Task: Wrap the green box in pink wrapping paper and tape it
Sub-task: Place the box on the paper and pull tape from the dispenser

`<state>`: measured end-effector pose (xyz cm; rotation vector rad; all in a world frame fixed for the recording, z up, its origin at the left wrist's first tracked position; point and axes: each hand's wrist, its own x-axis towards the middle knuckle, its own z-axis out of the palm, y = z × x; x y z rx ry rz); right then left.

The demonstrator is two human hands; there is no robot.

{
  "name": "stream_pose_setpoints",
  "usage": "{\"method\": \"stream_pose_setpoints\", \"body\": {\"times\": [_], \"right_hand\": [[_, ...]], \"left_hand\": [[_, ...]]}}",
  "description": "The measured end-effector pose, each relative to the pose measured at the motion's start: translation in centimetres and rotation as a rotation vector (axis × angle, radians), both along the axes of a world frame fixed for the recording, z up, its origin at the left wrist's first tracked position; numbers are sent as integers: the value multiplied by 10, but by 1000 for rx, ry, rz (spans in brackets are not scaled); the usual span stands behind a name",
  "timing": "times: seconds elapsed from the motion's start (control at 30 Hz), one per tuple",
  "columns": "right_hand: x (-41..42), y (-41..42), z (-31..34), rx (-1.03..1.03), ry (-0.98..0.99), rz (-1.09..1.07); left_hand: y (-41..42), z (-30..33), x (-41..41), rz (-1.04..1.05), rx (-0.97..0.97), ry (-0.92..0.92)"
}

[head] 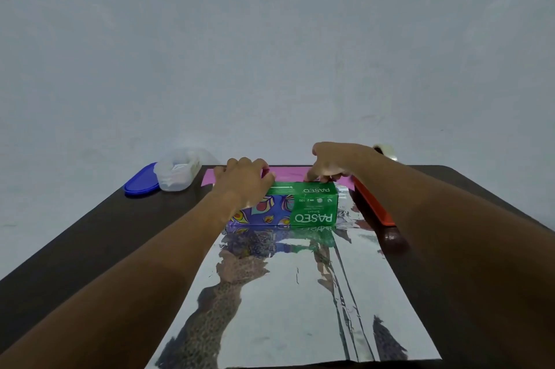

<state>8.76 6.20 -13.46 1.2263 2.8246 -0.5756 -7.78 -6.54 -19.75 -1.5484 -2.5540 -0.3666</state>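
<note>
Dark tabletop set against a plain pale wall, with the green box lying on the silver inner face of the wrapping paper, whose pink outer face shows only at the far edge, just beyond both hands. Left hand lies over the box's left end, fingers curled at its far side where the pink edge meets it; whether they pinch the paper or only press the box cannot be told. Right hand reaches down behind the box's right end, fingertips bent onto the pink edge, apparently pinching it. Judged step: raising the far flap over the box, the first fold of the wrap. The next move calls for both hands to draw that edge up and toward the person evenly, keeping the box from sliding on the slick foil. A tape roll sits just behind the right wrist; an orange strip lies beside the right forearm; a clear container on a blue lid stands well left of the left hand.
</note>
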Motion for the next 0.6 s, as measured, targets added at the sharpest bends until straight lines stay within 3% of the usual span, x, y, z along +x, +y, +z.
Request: {"method": "stream_pose_setpoints", "body": {"times": [0.27,0.37,0.6], "right_hand": [[19,7,3,-28,-17,-137],[25,9,-1,-85,61,-144],[24,20,-7,155,282,-164]], "left_hand": [[1,4,1,1,-36,-22],[0,4,2,0,-10,-38],[-8,10,-1,-30,84,-23]]}}
